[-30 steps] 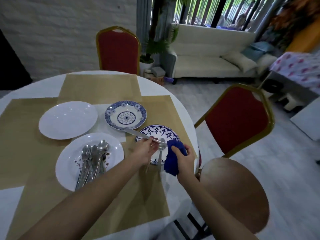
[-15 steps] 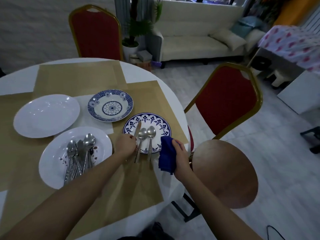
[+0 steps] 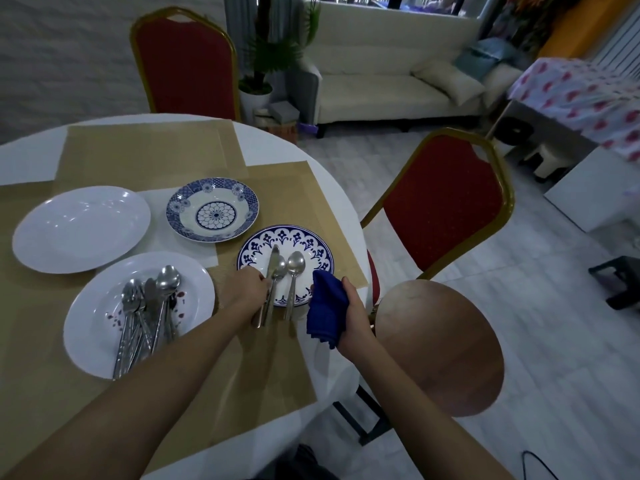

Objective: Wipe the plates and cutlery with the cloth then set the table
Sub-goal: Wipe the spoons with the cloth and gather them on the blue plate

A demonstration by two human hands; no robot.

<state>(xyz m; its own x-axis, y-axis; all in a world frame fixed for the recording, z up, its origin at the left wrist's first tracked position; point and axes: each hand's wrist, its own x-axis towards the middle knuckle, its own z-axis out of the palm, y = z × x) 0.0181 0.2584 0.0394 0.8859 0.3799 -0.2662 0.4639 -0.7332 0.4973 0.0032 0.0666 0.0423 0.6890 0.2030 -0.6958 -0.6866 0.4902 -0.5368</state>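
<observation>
My left hand (image 3: pixel 246 293) is at the near rim of the blue-patterned plate (image 3: pixel 320 251), fingers curled on the handle of a knife (image 3: pixel 273 259). The knife lies on that plate beside two spoons (image 3: pixel 295 265). My right hand (image 3: pixel 354 308) grips a bunched blue cloth (image 3: pixel 325 308) just right of the plate. To the left, a white plate (image 3: pixel 195 289) with red stains holds several pieces of cutlery (image 3: pixel 149 306). Behind it sit a bare white plate (image 3: pixel 81 228) and a blue-patterned bowl (image 3: pixel 212 209).
Tan placemats (image 3: pixel 145 154) cover the round white table (image 3: pixel 27 157). A red chair (image 3: pixel 446 209) stands at the table's right edge with a round wooden seat (image 3: pixel 440 348) in front of it. Another red chair (image 3: pixel 187 64) is at the far side. A sofa (image 3: pixel 388 88) lies beyond.
A second ago my left hand held the knife in the air by the cloth. The knife now lies on the patterned plate beside the spoons. The cloth hand has stayed put.
</observation>
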